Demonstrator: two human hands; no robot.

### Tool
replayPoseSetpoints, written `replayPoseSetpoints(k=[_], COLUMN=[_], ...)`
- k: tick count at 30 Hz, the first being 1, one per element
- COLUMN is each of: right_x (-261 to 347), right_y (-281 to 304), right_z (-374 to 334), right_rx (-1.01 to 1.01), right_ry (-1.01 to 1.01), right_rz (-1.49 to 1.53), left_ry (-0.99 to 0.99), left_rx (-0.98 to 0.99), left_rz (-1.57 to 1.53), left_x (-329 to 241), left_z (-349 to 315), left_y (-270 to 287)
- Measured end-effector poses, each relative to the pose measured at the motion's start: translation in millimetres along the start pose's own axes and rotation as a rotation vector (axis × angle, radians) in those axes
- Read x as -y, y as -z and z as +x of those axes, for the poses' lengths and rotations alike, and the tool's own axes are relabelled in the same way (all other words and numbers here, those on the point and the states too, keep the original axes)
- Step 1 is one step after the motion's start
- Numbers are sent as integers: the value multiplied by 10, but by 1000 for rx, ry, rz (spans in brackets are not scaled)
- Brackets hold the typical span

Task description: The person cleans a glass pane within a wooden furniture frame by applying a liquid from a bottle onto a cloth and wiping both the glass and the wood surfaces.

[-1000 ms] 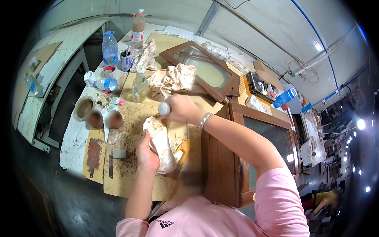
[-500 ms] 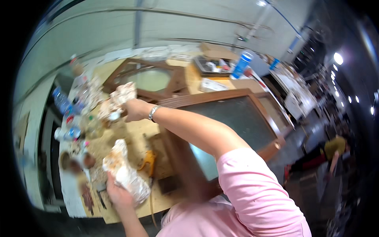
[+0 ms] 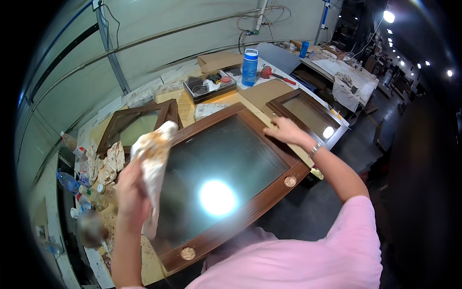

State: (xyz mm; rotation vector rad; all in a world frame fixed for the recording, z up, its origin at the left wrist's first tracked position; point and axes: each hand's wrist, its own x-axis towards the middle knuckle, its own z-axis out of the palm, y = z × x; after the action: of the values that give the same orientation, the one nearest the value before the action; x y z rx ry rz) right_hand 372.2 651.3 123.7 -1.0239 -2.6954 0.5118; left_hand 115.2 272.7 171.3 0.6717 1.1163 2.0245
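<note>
A brown wooden cabinet door with a glass pane lies in front of me, two round hinge recesses in its near rail. My left hand is closed round a crumpled white rag with orange-brown stains, held over the door's left side. Part of the left stile is hidden behind the rag. At the door's far right edge is my right hand, its bent fingers gripping the frame's edge, with no rag in it. A bright lamp reflection shows on the glass.
Bottles and a crumpled stained cloth stand at the left. Further back are another framed panel, a box of small items, a blue bottle and a red-headed mallet. A smaller framed panel lies beyond my right hand.
My right hand has left the crumpled cloth at the left and moved to the door's right edge. My left hand has raised the white rag from low over the bench to over the door.
</note>
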Motion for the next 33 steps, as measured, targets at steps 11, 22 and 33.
replayPoseSetpoints(k=[11,22,33], right_x=[-63,-109,-174], right_y=[-166,-116,-118], right_z=[-661,-630,-636], right_rx=[137,135,152], right_ry=[159,228,154], right_rz=[397,451,446], left_ry=[-140,-92,-123], left_rx=[595,328,817], left_rz=[1746,1637,1509], left_x=[1198,1324,1341], left_z=[1062,1076,443], left_y=[-894,-1012,-1613])
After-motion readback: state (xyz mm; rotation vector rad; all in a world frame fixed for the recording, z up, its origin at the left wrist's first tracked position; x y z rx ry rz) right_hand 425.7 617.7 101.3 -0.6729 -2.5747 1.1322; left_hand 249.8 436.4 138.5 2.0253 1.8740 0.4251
